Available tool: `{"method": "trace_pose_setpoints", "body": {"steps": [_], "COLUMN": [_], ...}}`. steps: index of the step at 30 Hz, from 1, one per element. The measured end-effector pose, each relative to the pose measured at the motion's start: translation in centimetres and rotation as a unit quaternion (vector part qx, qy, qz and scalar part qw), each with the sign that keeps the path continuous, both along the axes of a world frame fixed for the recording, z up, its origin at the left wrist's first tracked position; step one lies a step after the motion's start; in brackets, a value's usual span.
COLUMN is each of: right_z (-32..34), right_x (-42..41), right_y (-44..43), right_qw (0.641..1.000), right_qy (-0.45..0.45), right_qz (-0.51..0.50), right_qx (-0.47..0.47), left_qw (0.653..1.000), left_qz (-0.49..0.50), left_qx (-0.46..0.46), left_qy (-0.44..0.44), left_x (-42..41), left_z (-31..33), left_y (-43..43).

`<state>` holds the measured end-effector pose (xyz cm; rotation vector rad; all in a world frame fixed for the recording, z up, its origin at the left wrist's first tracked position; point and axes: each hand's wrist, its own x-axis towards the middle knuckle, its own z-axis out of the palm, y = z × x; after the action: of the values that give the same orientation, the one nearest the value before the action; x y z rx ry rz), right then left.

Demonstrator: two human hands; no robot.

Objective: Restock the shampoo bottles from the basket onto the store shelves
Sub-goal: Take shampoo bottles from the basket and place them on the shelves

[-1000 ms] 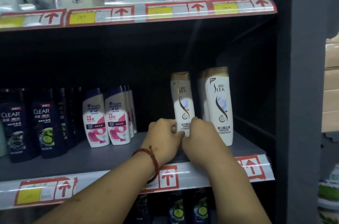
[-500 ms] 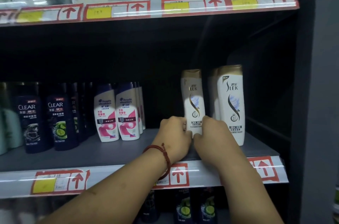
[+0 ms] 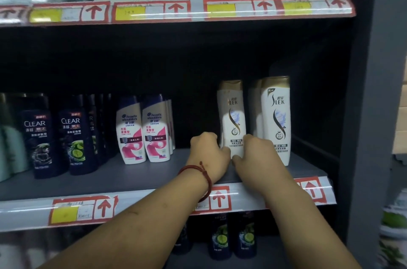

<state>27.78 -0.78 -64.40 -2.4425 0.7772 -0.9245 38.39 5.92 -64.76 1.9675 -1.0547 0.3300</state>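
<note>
A: Which bottle is in play?
B: White SLEK bottle [image 3: 232,119], gold cap, roughly upright on the middle shelf [image 3: 132,172], right half, foot down near the front edge

A: Hands?
B: Left hand [image 3: 208,154] and right hand [image 3: 253,154] are both low on it, one each side. Each grip is curled round the foot of the bottle, grasping it. Fingertips are hidden behind it

A: Why two hands, so low?
B: Reads as squaring up. Holding at the foot lets the person slide and turn it so the label faces out, lined up with the second SLEK bottle [image 3: 275,119] just beside it on the right, a small gap between them

A: Neighbours?
B: Head & Shoulders bottles [image 3: 131,134] well apart to the left, CLEAR bottles [image 3: 39,136] further left, all labels front, so same facing rule

A: Basket?
B: Not in view. Placement looks nearly done, only letting go is left, by my read
</note>
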Motion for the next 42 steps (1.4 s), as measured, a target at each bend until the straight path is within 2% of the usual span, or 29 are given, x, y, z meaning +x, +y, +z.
{"method": "trace_pose_setpoints", "body": {"steps": [5,7,10,12,14,19,23,27,35,42], "right_z": [1.3,1.3,1.2,1.6,2.2,3.3,2.8,1.6,0.6,0.5], "right_x": [-1.8,-2.3,-2.0,-0.8,1.2,7.7,11.6,13.5,14.5,14.5], "right_y": [1.4,2.6,4.9,6.4,7.8,10.7,11.1,10.0,7.8,7.8], "right_qw": [0.999,0.999,0.999,0.998,0.997,0.997,0.992,0.990,0.975,0.962], "right_qy": [0.023,0.025,0.026,0.026,0.027,-0.039,-0.061,-0.044,-0.050,-0.059], "right_qz": [0.016,0.013,0.026,0.042,0.059,0.073,0.057,0.031,0.074,0.112], "right_qx": [0.022,0.023,0.003,-0.031,-0.051,0.008,0.097,0.127,0.205,0.242], "left_qw": [0.997,0.993,0.978,0.964,0.959,0.989,0.984,0.984,0.986,0.985], "left_qz": [-0.059,-0.062,-0.014,0.025,0.041,0.064,0.139,0.169,0.147,0.147], "left_qx": [0.049,0.094,0.151,0.168,0.166,0.058,0.050,0.028,0.075,0.091], "left_qy": [0.007,-0.038,-0.142,-0.206,-0.224,-0.123,-0.096,-0.058,0.005,0.013], "left_x": [1.0,2.3,4.5,5.9,7.4,9.5,10.4,10.7,11.4,11.9], "left_z": [1.6,1.9,2.6,3.1,2.9,1.6,1.0,0.6,0.8,0.9], "left_y": [4.4,7.7,12.5,14.9,16.6,17.6,17.0,16.9,16.2,16.1]}}
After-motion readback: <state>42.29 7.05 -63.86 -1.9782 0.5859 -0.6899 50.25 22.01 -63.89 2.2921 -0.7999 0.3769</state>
